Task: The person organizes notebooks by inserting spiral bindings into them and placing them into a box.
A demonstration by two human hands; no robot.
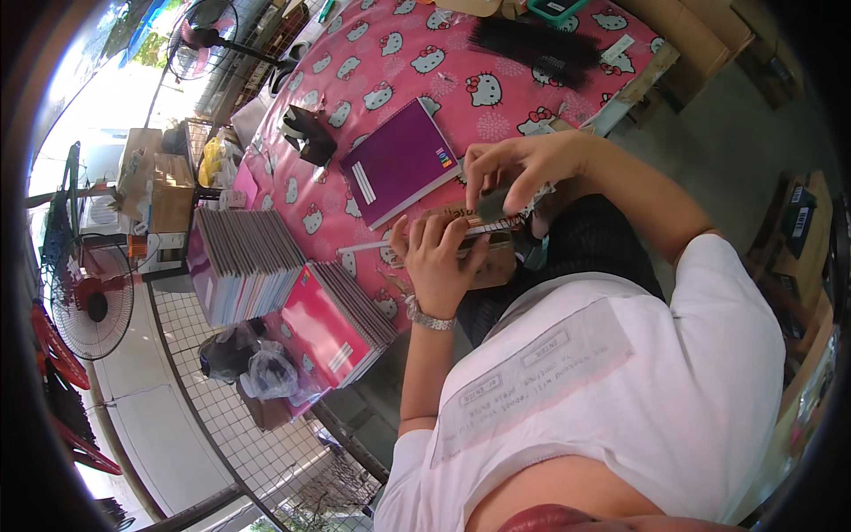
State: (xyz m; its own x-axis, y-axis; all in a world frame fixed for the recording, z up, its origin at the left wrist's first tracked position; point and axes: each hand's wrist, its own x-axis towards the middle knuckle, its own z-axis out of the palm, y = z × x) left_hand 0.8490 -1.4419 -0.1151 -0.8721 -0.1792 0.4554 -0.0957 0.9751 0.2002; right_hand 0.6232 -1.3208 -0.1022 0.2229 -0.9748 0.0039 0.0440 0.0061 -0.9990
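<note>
My left hand (439,257), with a metal-band watch at its wrist, lies with its fingers over a thin spiral notebook (372,246) seen nearly edge-on. The notebook's coil is beside my right hand (519,177). That hand is bent, its fingers and thumb closing around a small dark greenish piece (493,206) I cannot name. Beneath lies a brown cardboard piece (492,270) with handwriting. A purple spiral notebook (399,164) rests flat on the pink tablecloth just beyond my hands. My fingertips partly hide the notebook I hold.
Two notebook stacks stand at the left, one purple (202,279) and one pink-red (324,324). A black desktop tool (306,135) sits behind the purple notebook. Black coils (536,51) and a green tray (557,7) lie at the far side. A fan (93,306) stands far left.
</note>
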